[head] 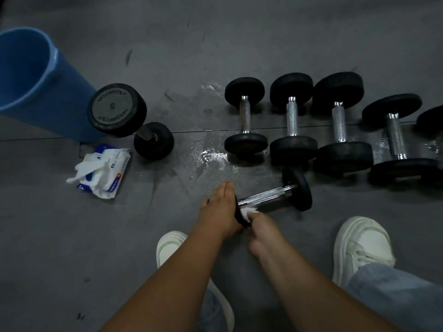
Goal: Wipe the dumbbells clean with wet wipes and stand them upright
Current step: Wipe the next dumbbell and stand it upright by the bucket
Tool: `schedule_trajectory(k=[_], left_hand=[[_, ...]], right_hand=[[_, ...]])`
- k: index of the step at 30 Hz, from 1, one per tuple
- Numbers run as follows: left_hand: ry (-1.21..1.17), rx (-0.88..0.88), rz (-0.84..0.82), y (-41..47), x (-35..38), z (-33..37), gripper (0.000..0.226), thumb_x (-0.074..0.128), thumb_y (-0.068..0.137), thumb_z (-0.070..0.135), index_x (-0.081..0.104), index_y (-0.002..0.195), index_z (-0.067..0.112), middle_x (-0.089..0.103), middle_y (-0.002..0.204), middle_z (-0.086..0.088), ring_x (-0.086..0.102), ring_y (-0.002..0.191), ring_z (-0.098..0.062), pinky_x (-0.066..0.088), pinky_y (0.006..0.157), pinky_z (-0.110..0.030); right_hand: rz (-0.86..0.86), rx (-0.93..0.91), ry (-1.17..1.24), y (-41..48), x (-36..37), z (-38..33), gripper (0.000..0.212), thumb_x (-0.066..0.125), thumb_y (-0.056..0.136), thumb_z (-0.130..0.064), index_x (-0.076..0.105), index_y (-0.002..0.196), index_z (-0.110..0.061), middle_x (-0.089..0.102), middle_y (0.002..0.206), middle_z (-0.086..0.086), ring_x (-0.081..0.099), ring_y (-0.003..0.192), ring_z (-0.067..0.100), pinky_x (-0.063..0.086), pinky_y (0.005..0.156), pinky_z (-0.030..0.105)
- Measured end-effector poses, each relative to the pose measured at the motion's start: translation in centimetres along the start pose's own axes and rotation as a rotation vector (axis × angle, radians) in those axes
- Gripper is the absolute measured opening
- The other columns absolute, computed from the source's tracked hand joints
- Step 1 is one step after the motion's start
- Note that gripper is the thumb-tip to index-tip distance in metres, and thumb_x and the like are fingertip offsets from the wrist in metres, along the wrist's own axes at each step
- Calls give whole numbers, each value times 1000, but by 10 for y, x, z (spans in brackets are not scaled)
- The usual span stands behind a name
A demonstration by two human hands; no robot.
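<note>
Our left hand lies flat, fingers straight, against the near end plate of a small dumbbell that lies on the floor between our hands. Our right hand pinches a white wet wipe against that plate, where the knurled handle meets it. We judge it best to brace with the left hand so the weight cannot roll, turning it to reach every side. Beyond the hands a row of dumbbells lies beside a wet patch; nothing blocks us. Left of the hands lies the wipes pack; past it an upright dumbbell stands by a blue bin.
</note>
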State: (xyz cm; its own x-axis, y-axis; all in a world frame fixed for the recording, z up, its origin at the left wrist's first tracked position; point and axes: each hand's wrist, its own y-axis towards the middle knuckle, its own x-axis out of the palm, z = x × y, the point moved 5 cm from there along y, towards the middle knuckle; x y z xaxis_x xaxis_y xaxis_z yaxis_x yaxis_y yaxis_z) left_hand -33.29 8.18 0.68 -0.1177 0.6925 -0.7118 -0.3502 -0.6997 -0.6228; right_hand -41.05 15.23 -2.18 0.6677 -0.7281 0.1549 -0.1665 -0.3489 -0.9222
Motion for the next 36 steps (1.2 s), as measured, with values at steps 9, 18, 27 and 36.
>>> schedule_trajectory(k=[9,18,27,36], left_hand=[[-20,2,17,0,3,-2,111,77,77,35,1,157,18,1,166,-2,15,150,-21,18,120,-45],[3,-4,6,0,4,-2,114,79,74,35,2,156,18,2,165,0,19,149,-23,20,119,-46],[7,2,9,-2,4,-2,116,80,72,32,1,156,18,1,165,0,17,149,-21,18,120,-45],[33,22,25,-5,3,0,114,78,75,35,1,156,17,2,165,-2,16,150,-20,18,119,-43]], right_hand=[[117,-1021,-1520,-1,14,-35,33,46,90,-29,55,122,-28,62,123,-6,44,129,12,8,110,36],[75,-1044,-1753,9,18,-40,38,51,89,-29,48,127,-30,60,130,-4,31,140,15,-6,111,42],[75,-985,-1774,5,19,-39,39,48,92,-30,42,130,-32,58,132,-8,27,141,14,-5,113,43],[78,-959,-1766,6,18,-38,35,46,91,-30,46,126,-32,62,125,-6,33,139,17,-5,110,43]])
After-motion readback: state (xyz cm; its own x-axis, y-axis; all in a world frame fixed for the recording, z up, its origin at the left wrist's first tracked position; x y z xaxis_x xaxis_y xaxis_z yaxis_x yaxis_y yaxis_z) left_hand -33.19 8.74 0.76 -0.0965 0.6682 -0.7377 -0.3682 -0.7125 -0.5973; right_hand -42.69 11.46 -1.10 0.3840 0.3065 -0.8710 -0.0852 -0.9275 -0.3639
